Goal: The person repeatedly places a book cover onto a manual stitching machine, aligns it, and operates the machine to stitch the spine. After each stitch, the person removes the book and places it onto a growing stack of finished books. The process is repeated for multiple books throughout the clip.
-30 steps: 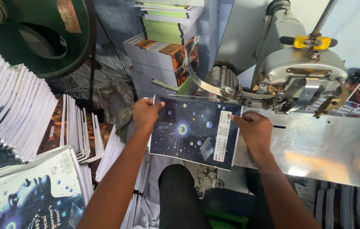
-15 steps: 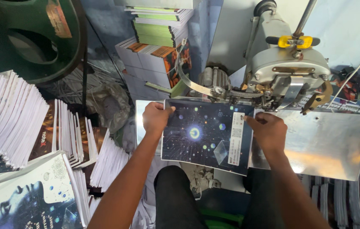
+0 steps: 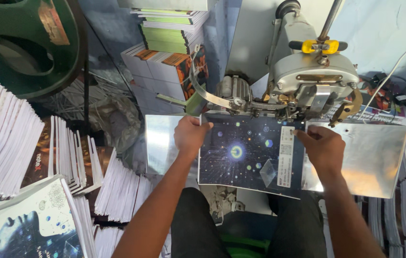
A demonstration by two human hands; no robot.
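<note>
The dark booklet point(image 3: 250, 157) lies flat on the shiny metal plate point(image 3: 375, 157) under the stitching machine point(image 3: 308, 81). The left hand point(image 3: 191, 136) pinches its upper left corner, the right hand point(image 3: 322, 148) its right edge. It looks thin, light and floppy, best held at both edges.

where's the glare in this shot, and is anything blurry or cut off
Head view: strong glare on the metal plate right of the right hand and on its strip beside the left hand; the dark booklet cover stays readable and sharp; the green flywheel is cropped; lower legs sit in shadow.
</note>
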